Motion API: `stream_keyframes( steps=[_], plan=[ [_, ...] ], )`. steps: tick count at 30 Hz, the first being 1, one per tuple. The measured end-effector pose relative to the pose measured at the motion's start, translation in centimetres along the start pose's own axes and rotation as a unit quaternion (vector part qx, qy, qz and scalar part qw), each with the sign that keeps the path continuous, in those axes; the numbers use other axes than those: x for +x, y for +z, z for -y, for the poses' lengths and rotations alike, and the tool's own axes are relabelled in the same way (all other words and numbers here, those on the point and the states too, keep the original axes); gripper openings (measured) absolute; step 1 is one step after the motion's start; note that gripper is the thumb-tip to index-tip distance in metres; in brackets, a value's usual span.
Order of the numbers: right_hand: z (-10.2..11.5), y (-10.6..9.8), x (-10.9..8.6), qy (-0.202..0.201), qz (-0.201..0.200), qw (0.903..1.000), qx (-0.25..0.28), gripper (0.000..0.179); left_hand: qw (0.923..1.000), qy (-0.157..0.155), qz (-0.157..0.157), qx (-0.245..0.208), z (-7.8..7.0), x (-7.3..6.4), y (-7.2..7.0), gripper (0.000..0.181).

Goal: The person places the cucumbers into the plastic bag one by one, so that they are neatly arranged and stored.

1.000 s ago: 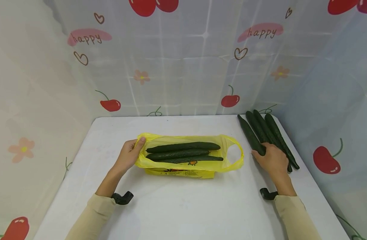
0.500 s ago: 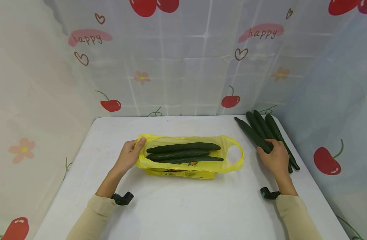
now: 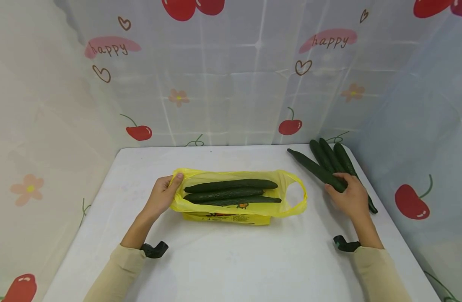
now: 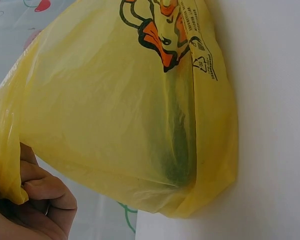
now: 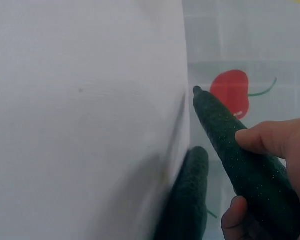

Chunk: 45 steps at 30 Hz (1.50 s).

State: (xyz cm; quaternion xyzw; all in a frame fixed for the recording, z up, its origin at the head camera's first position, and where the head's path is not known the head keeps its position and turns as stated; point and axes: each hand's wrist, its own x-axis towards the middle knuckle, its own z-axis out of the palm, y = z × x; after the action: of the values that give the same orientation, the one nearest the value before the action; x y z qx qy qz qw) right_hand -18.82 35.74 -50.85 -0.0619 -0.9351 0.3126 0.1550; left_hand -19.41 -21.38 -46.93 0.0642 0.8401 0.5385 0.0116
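My left hand (image 3: 164,195) pinches the left rim of a yellow plastic bag (image 3: 291,209), whose mouth faces up. Inside the bag lie three cucumbers (image 3: 231,184), side by side; in the left wrist view one shows as a dark shape through the plastic. At the right, my right hand (image 3: 349,195) grips the near end of a dark green cucumber (image 3: 314,167), thumb on one side and fingers on the other. The right wrist view shows this held cucumber (image 5: 230,145) raised off the table, its tip pointing away. Several other cucumbers (image 3: 344,157) lie beside and beneath that hand.
The white table (image 3: 231,260) has its back edge against a patterned plastic curtain (image 3: 231,84), and more sheeting stands at both sides. A bag handle loop (image 3: 303,191) extends toward the right hand. Each wrist wears a black camera mount (image 3: 154,250).
The cucumber in my right hand has swung its far tip leftward and come away from the others, the hand shifting slightly right and back. My left hand and the bag have stayed put.
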Motion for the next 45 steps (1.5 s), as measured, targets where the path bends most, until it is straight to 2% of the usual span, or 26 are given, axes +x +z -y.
stream_keyframes(
  steps=[10,23,32,45],
  plan=[
    [1.4,-1.7,-0.3,-0.055,-0.009,0.9983,0.020,0.048,1.0000,0.004,-0.004,0.002,-0.2,-0.2,-0.1,0.054],
    [5.8,-4.0,-0.9,-0.119,-0.004,0.9923,0.033,0.048,1.0000,0.008,-0.002,-0.002,-0.1,-0.2,-0.1,0.052],
    [9.0,-5.3,-1.8,-0.202,0.010,0.9769,0.069,0.048,0.9998,0.016,-0.003,0.005,0.0,-0.1,0.1,0.053],
    [11.8,-5.2,-2.8,-0.255,0.070,0.9614,0.078,0.052,0.9999,0.012,-0.001,0.004,-0.1,-0.1,0.1,0.053]
  ],
)
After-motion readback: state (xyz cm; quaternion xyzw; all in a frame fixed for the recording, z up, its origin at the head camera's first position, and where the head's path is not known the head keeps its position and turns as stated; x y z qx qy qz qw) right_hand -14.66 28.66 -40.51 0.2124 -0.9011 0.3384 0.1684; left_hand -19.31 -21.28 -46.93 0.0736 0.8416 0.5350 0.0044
